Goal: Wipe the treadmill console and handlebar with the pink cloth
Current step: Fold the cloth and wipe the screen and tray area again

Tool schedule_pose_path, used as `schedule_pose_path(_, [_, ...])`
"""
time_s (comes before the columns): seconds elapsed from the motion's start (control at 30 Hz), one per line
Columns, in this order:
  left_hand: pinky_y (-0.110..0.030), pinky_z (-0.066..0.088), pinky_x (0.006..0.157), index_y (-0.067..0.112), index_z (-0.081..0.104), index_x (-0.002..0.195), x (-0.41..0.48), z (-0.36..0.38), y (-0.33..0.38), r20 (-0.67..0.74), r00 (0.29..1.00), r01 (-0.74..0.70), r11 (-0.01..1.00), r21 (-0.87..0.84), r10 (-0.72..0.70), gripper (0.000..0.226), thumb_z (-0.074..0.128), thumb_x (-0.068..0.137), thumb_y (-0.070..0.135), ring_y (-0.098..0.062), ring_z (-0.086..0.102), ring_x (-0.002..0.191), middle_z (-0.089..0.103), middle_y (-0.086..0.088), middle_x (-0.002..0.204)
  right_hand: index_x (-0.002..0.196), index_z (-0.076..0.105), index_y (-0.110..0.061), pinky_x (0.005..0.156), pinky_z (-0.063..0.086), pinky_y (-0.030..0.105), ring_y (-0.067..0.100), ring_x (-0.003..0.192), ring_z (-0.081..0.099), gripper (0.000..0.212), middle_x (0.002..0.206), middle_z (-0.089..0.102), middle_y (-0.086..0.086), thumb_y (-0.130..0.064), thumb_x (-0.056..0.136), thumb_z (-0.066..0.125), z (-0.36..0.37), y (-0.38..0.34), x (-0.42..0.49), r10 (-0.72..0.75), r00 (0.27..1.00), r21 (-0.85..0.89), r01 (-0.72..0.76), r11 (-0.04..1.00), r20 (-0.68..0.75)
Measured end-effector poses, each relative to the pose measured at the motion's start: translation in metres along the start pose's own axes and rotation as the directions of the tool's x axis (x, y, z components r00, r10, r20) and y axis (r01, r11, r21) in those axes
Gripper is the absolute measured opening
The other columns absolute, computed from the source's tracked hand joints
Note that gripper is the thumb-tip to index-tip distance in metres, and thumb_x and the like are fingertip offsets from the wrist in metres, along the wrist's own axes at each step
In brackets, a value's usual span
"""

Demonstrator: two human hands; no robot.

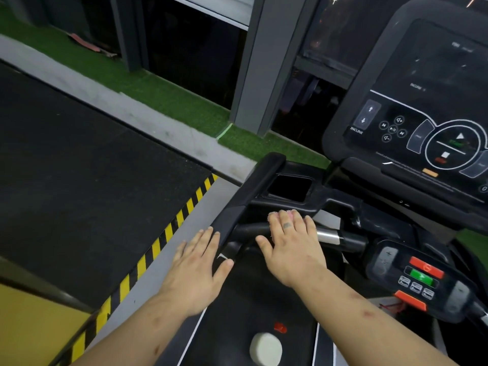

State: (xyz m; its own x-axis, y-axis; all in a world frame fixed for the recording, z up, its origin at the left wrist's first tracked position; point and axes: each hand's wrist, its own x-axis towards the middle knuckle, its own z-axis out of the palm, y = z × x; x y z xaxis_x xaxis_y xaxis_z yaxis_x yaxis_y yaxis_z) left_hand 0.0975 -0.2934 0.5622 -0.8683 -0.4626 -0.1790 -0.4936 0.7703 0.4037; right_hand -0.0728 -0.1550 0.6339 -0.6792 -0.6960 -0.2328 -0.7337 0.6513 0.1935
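My right hand (291,244) lies flat over the pink cloth (274,214), pressing it onto the black handlebar (249,229) of the treadmill. Only small bits of pink show past my fingertips. My left hand (196,262) hovers open beside the left side rail (250,191), fingers straight, holding nothing. The treadmill console (412,101) with its dark screen and buttons rises at the upper right, apart from both hands.
A small control pad (420,278) with red and green buttons sits right of my right arm. A white round object (265,348) lies on the belt below. Yellow-black hazard tape (169,233) edges the floor at left; green turf (163,93) and grey pillars (253,75) stand behind.
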Motion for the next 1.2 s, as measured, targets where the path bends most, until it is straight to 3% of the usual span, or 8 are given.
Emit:
schedule_pose_path(0.17, [-0.041, -0.007, 0.129, 0.029, -0.005, 0.166, 0.001, 0.007, -0.003, -0.006, 1.000, 0.010, 0.999, -0.030, -0.010, 0.110, -0.034, 0.072, 0.079, -0.007, -0.015, 0.157, -0.014, 0.010, 0.172, 0.163, -0.010, -0.019, 0.126, -0.009, 0.054, 0.030, 0.158, -0.018, 0.077, 0.173, -0.010, 0.007, -0.065, 0.103, 0.003, 0.003, -0.032, 0.006, -0.065, 0.997, -0.042, 0.066, 0.997, 0.035])
schedule_pose_path(0.33, [-0.042, -0.008, 0.129, 0.030, -0.003, 0.166, 0.003, 0.009, -0.005, 0.002, 1.000, 0.010, 0.998, -0.060, -0.010, 0.111, -0.034, 0.071, 0.080, -0.004, -0.016, 0.156, -0.014, 0.012, 0.172, 0.160, -0.016, -0.016, 0.125, -0.011, 0.057, 0.032, 0.155, -0.025, 0.074, 0.172, -0.015, 0.008, -0.061, 0.104, 0.002, 0.018, -0.064, 0.022, -0.150, 0.985, -0.105, 0.159, 0.982, 0.083])
schedule_pose_path(0.47, [-0.043, -0.011, 0.128, 0.030, -0.004, 0.166, 0.002, 0.008, -0.005, 0.020, 1.000, 0.012, 0.999, -0.050, -0.011, 0.101, -0.025, 0.078, 0.077, -0.005, -0.017, 0.156, -0.015, 0.012, 0.171, 0.160, -0.017, -0.018, 0.127, -0.011, 0.051, 0.027, 0.155, -0.024, 0.072, 0.171, -0.018, 0.005, -0.061, 0.105, 0.002, 0.016, -0.056, 0.019, -0.171, 0.983, -0.114, 0.178, 0.977, 0.073])
schedule_pose_path(0.67, [-0.042, -0.012, 0.127, 0.030, -0.003, 0.166, 0.001, 0.000, -0.003, 0.040, 0.999, 0.021, 0.999, -0.045, -0.019, 0.096, -0.018, 0.082, 0.074, -0.006, -0.018, 0.156, -0.013, 0.012, 0.172, 0.162, -0.015, -0.024, 0.127, -0.012, 0.046, 0.022, 0.157, -0.019, 0.071, 0.172, -0.015, 0.000, -0.062, 0.104, 0.001, -0.001, -0.024, -0.001, -0.126, 0.991, -0.062, 0.128, 0.990, 0.044])
schedule_pose_path(0.9, [-0.046, -0.009, 0.128, 0.031, -0.004, 0.166, -0.002, 0.000, -0.003, 0.039, 0.999, 0.036, 0.998, -0.046, -0.034, 0.095, -0.017, 0.083, 0.074, -0.007, -0.019, 0.156, -0.012, 0.012, 0.172, 0.163, -0.013, -0.020, 0.126, -0.012, 0.054, 0.029, 0.157, -0.021, 0.078, 0.172, -0.013, 0.006, -0.067, 0.101, 0.000, 0.002, -0.041, 0.003, -0.026, 0.997, -0.038, 0.029, 0.999, 0.067])
schedule_pose_path(1.1, [-0.044, -0.011, 0.128, 0.029, -0.002, 0.166, -0.002, 0.001, 0.001, 0.041, 0.999, 0.036, 0.999, -0.026, -0.035, 0.095, -0.016, 0.083, 0.073, -0.008, -0.018, 0.156, -0.013, 0.010, 0.172, 0.165, -0.006, -0.022, 0.126, -0.012, 0.052, 0.028, 0.159, -0.013, 0.074, 0.174, -0.006, 0.003, -0.063, 0.104, 0.002, 0.005, -0.040, 0.012, -0.075, 0.996, -0.046, 0.078, 0.996, 0.052])
schedule_pose_path(1.2, [-0.042, -0.013, 0.127, 0.027, -0.003, 0.166, 0.002, 0.001, 0.006, 0.029, 0.999, 0.019, 1.000, 0.009, -0.019, 0.084, -0.007, 0.094, 0.070, -0.008, -0.020, 0.156, -0.015, 0.009, 0.172, 0.164, -0.007, -0.025, 0.127, -0.008, 0.051, 0.026, 0.159, -0.009, 0.071, 0.174, -0.003, 0.001, -0.062, 0.104, 0.002, 0.003, -0.022, 0.004, -0.072, 0.997, -0.030, 0.073, 0.997, 0.016])
